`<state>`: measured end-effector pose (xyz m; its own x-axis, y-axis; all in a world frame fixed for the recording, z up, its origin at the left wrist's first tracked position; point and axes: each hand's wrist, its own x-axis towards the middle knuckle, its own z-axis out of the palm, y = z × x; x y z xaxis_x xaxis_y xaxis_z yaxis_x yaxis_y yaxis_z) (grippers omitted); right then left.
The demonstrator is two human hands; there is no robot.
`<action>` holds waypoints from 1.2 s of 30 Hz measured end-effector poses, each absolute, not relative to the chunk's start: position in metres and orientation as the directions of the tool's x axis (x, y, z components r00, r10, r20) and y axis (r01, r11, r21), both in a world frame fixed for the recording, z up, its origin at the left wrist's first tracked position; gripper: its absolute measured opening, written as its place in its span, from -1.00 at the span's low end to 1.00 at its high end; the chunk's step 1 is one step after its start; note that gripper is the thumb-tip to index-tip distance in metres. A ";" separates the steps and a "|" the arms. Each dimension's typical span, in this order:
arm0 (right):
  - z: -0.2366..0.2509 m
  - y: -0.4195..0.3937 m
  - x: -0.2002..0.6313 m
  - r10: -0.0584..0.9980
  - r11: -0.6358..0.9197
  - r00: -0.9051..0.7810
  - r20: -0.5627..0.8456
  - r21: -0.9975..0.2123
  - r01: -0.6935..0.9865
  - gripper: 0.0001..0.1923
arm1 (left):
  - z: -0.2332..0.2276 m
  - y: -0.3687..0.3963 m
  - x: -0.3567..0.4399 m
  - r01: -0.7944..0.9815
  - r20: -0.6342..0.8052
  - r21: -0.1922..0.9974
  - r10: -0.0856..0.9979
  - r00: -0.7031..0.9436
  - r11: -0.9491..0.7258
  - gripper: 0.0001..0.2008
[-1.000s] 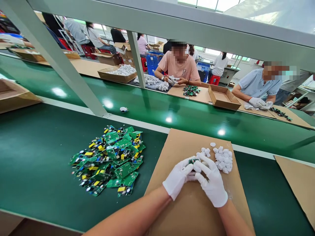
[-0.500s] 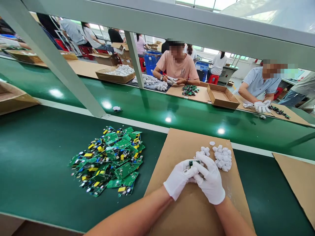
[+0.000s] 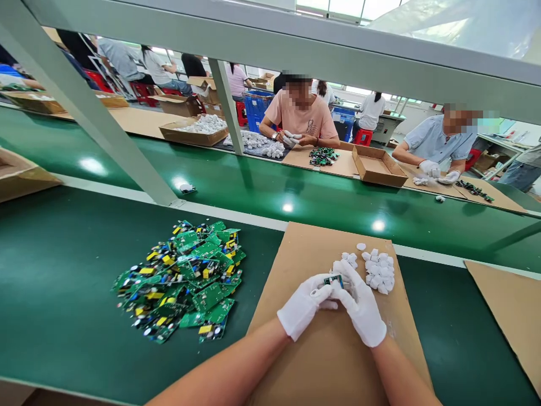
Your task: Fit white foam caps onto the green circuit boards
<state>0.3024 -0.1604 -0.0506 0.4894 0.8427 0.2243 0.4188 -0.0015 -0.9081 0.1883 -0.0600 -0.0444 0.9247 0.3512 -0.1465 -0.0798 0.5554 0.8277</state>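
Observation:
Both my hands wear white gloves and meet over a sheet of cardboard (image 3: 313, 361). Between them is a small green circuit board (image 3: 333, 280), partly covered by the fingers. My left hand (image 3: 303, 303) is closed on its left side, thumb on top. My right hand (image 3: 358, 304) grips it from the right, thumb and fingers bent round it. Just beyond the fingers lie a small group of white pieces (image 3: 350, 259), a larger cluster of white pieces (image 3: 379, 272) and a single white disc (image 3: 360, 247). To the left is a heap of green circuit boards (image 3: 181, 282) with yellow, blue and black components.
A grey metal post (image 3: 127, 124) rises at the left, beneath a wide overhead beam (image 3: 270, 39). Beyond runs a green conveyor belt (image 3: 253, 189) carrying a board with a white piece (image 3: 187, 189). Two co-workers sit across it, beside a cardboard tray (image 3: 378, 166).
The view has shifted slightly. My fingers have moved apart a little, showing more of the circuit board. The part on the belt has moved left, and one co-worker's gloved hands have separated.

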 end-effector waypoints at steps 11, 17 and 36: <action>-0.046 -0.161 0.299 0.882 -0.127 0.418 0.219 -0.744 0.656 -0.65 | -0.035 -0.062 0.186 -0.017 -0.161 0.880 0.332 0.929 0.474 -0.69; -0.047 -0.162 0.306 0.896 -0.098 0.400 0.191 -0.795 0.598 -0.56 | -0.040 -0.063 0.189 -0.012 -0.162 0.859 0.293 0.942 0.513 -0.64; -0.055 -0.161 0.309 0.907 -0.074 0.365 0.211 -0.772 0.631 -0.48 | -0.033 -0.063 0.190 -0.018 -0.200 0.731 0.240 0.950 0.682 -0.77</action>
